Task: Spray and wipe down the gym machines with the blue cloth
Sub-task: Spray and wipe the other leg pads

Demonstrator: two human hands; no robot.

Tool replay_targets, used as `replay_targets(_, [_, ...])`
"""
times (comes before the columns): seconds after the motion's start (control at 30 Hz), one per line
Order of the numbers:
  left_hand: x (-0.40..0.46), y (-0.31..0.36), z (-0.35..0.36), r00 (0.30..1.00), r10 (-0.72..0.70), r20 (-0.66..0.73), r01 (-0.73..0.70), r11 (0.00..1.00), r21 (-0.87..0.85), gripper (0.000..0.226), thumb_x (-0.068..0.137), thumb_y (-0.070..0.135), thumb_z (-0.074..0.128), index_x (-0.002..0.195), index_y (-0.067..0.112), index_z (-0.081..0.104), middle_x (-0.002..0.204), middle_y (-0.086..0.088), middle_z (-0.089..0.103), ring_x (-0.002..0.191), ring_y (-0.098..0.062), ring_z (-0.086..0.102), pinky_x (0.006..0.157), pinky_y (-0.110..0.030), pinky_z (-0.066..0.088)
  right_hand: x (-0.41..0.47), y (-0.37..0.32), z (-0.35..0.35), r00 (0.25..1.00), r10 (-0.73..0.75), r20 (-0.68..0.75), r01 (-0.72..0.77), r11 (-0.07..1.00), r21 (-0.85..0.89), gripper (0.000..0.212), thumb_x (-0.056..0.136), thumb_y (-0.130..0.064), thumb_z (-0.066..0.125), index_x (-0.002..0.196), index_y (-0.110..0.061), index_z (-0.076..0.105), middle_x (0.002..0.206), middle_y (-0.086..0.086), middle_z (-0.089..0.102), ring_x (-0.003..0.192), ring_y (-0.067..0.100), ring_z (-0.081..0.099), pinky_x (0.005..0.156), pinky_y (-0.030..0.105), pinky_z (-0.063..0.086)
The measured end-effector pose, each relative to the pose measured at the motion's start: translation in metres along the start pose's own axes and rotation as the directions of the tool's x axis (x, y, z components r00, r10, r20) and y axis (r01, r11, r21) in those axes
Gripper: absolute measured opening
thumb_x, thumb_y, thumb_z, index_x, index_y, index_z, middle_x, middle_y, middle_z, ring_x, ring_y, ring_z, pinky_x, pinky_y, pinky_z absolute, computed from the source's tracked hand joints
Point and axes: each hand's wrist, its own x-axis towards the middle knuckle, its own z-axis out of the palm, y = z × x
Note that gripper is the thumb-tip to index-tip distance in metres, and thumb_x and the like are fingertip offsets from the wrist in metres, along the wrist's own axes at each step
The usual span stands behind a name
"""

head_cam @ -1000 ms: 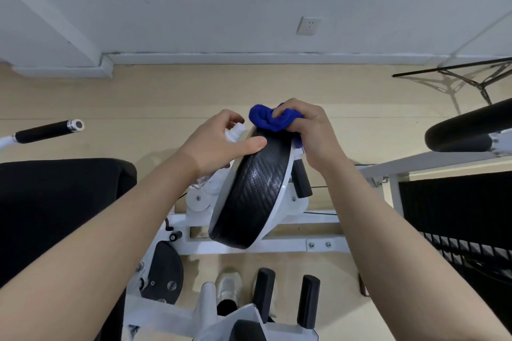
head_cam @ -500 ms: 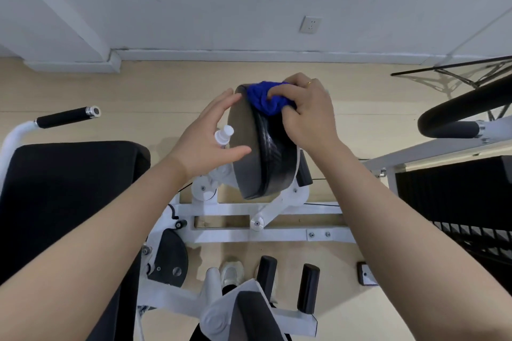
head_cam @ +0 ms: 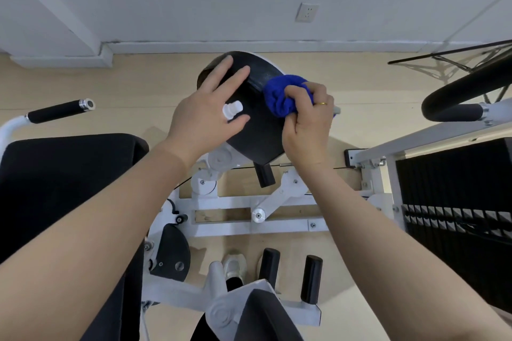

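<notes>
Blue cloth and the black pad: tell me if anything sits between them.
Nothing visible does. The right hand grips the bunched blue cloth directly against the edge of the black pad. The left hand lies flat on the pad beside it, with a white cap showing between its fingers, off the cloth's spot.

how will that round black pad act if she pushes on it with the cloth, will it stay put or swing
Probably it swings: the black pad sits on a white pivot arm, and its tilt differs across the earlier frames. The left hand lies flat on its face, likely steadying it. The blue cloth, bunched in the right hand, looks soft and should mould to the pad's edge.
</notes>
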Motion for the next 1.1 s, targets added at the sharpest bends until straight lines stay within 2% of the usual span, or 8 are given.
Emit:
replay_targets(0.17, [0.003, 0.0, 0.004, 1.0, 0.013, 0.002, -0.013, 0.999, 0.036, 0.068, 0.084, 0.031, 0.066, 0.144, 0.034, 0.036, 0.156, 0.011, 0.024, 0.118, -0.018, 0.053, 0.078, -0.036, 0.049, 0.003, -0.015, -0.002, 0.961, 0.276, -0.019, -0.275, 0.96, 0.044, 0.044, 0.071, -0.003, 0.034, 0.104, -0.01, 0.063, 0.111, 0.015, 0.051, 0.096, 0.034, 0.047, 0.08, 0.043, 0.041])
replay_targets(0.3, [0.006, 0.003, 0.012, 1.0, 0.005, -0.011, -0.005, 0.999, 0.031, 0.066, 0.083, 0.027, 0.063, 0.144, 0.032, 0.037, 0.156, 0.012, 0.023, 0.111, -0.016, 0.054, 0.069, -0.03, 0.042, 0.006, -0.028, -0.004, 0.992, 0.126, 0.012, -0.124, 0.988, -0.091, 0.043, 0.075, -0.004, 0.039, 0.108, -0.018, 0.064, 0.112, 0.011, 0.053, 0.096, 0.03, 0.047, 0.076, 0.031, 0.027])
replay_targets(0.37, [0.006, 0.005, 0.016, 0.999, 0.011, -0.034, -0.01, 1.0, 0.019, 0.064, 0.082, 0.021, 0.06, 0.141, 0.03, 0.04, 0.154, 0.011, 0.027, 0.102, -0.018, 0.056, 0.064, -0.031, 0.043, 0.0, -0.013, -0.008, 0.995, 0.089, 0.043, -0.086, 0.995, -0.057, 0.045, 0.075, -0.002, 0.04, 0.111, -0.016, 0.063, 0.112, 0.012, 0.053, 0.095, 0.032, 0.047, 0.078, 0.037, 0.037])
replay_targets(0.7, [0.01, 0.008, 0.012, 0.994, 0.075, 0.084, -0.071, 0.996, -0.052, 0.074, 0.07, 0.04, 0.064, 0.139, 0.032, 0.04, 0.152, 0.017, 0.025, 0.1, -0.016, 0.056, 0.069, -0.03, 0.044, -0.015, -0.011, -0.013, 0.98, 0.197, -0.026, -0.198, 0.98, -0.031, 0.043, 0.073, -0.003, 0.037, 0.108, -0.011, 0.059, 0.106, 0.011, 0.049, 0.093, 0.034, 0.049, 0.076, 0.043, 0.045])
replay_targets(0.87, [0.007, 0.005, 0.016, 0.994, 0.09, 0.06, -0.087, 0.995, -0.047, 0.081, 0.065, 0.053, 0.064, 0.139, 0.033, 0.038, 0.152, 0.017, 0.024, 0.109, -0.014, 0.054, 0.07, -0.03, 0.045, -0.037, 0.02, -0.013, 0.973, 0.233, 0.0, -0.23, 0.962, 0.146, 0.039, 0.077, 0.0, 0.037, 0.111, -0.005, 0.055, 0.103, 0.006, 0.046, 0.09, 0.013, 0.043, 0.081, 0.018, 0.039])
replay_targets(0.97, [0.005, 0.005, 0.022, 0.996, 0.09, 0.013, -0.09, 0.995, -0.042, 0.078, 0.071, 0.048, 0.07, 0.14, 0.029, 0.038, 0.153, 0.012, 0.024, 0.106, -0.016, 0.054, 0.066, -0.029, 0.042, -0.069, 0.04, -0.002, 0.791, 0.569, 0.225, -0.609, 0.77, 0.189, 0.032, 0.085, 0.002, 0.035, 0.111, -0.014, 0.046, 0.097, 0.0, 0.052, 0.092, 0.018, 0.048, 0.079, 0.027, 0.039])
replay_targets(1.03, [0.004, 0.005, 0.026, 0.997, 0.08, -0.018, -0.08, 0.996, -0.034, 0.077, 0.074, 0.046, 0.071, 0.14, 0.027, 0.038, 0.153, 0.009, 0.024, 0.105, -0.016, 0.053, 0.065, -0.029, 0.041, -0.078, 0.04, 0.019, 0.464, 0.777, 0.425, -0.886, 0.4, 0.236, 0.034, 0.089, 0.001, 0.034, 0.116, -0.017, 0.042, 0.096, 0.002, 0.055, 0.094, 0.025, 0.053, 0.083, 0.035, 0.045])
replay_targets(1.1, [0.003, 0.006, 0.028, 0.997, 0.065, -0.051, -0.066, 0.998, -0.019, 0.076, 0.076, 0.046, 0.07, 0.141, 0.026, 0.037, 0.153, 0.007, 0.024, 0.107, -0.018, 0.053, 0.066, -0.03, 0.044, -0.073, 0.036, 0.035, 0.277, 0.823, 0.496, -0.928, 0.095, 0.36, 0.039, 0.088, -0.001, 0.032, 0.122, -0.018, 0.042, 0.103, 0.006, 0.057, 0.097, 0.026, 0.055, 0.087, 0.041, 0.049])
